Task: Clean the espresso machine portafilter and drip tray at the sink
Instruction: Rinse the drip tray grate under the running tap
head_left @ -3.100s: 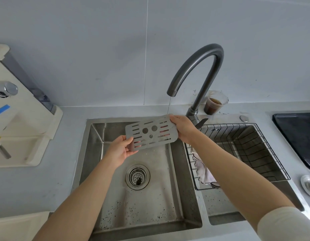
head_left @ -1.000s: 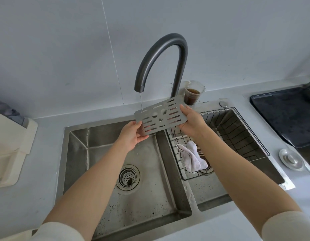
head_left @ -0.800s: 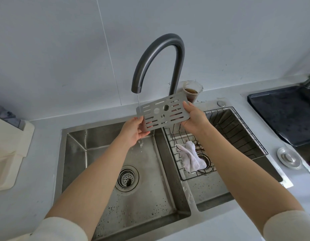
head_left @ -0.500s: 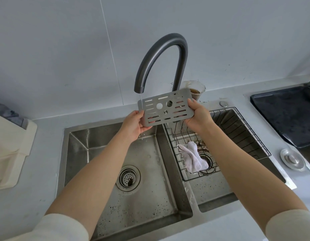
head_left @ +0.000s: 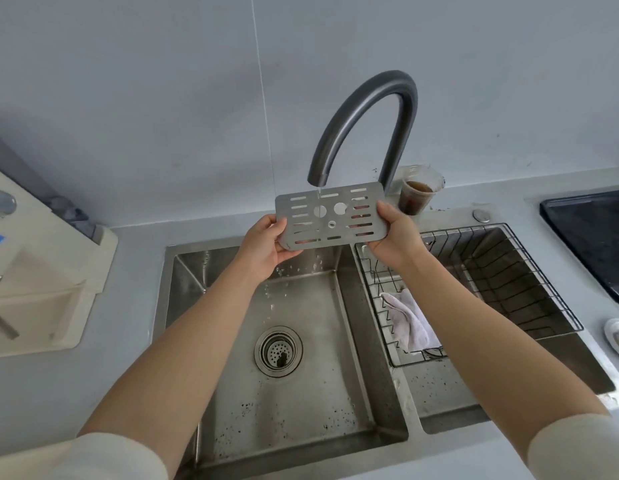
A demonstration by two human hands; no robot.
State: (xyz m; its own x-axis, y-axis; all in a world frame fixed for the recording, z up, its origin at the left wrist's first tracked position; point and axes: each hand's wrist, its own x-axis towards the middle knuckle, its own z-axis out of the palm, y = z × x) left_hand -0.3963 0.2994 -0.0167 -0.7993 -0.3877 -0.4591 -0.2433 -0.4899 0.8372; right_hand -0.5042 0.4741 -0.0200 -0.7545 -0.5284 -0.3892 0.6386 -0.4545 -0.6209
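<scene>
1. Under the running tap [head_left: 365, 124], the left hand [head_left: 263, 249] and right hand [head_left: 394, 237] grip the drip tray grate [head_left: 330, 216] by its ends above the sink [head_left: 197, 282].
2. Rinsing looks midway; no portafilter is visible.

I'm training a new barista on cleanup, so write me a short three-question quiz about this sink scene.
1. True or false: the left hand and right hand both hold the slotted grey metal drip-tray grate under the dark curved tap.
2. The crumpled white cloth lies in: A) the black wire basket; B) a red bowl; C) a cardboard box.
3. Fill in: the clear plastic cup beside the tap holds ___ liquid.
Key: 1 true; 2 A; 3 brown.
</scene>
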